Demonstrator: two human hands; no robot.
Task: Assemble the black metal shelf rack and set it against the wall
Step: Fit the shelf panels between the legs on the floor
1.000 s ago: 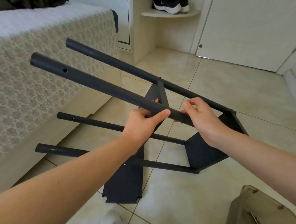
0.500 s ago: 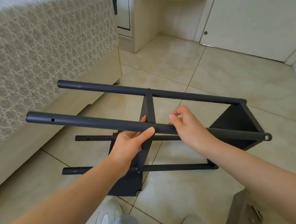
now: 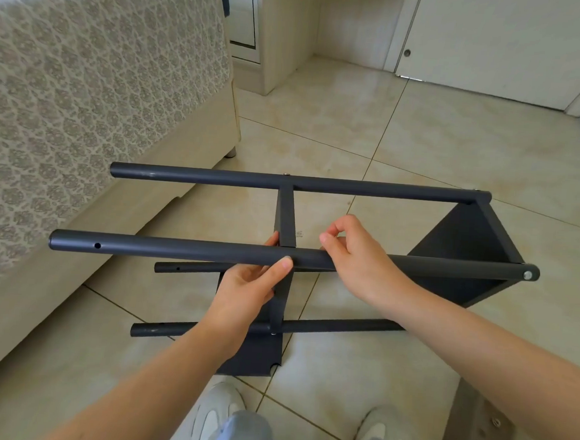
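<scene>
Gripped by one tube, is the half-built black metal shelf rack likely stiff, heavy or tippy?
Probably stiff: two flat panels brace the black metal shelf rack. Seemingly light: left hand and right hand manage it by one tube. Unbraced left ends may flex.

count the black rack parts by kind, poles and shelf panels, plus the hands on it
black poles: 4
black shelf panels: 2
hands: 2, the left hand gripping the near pole, the right hand lying over it
total: 8
</scene>
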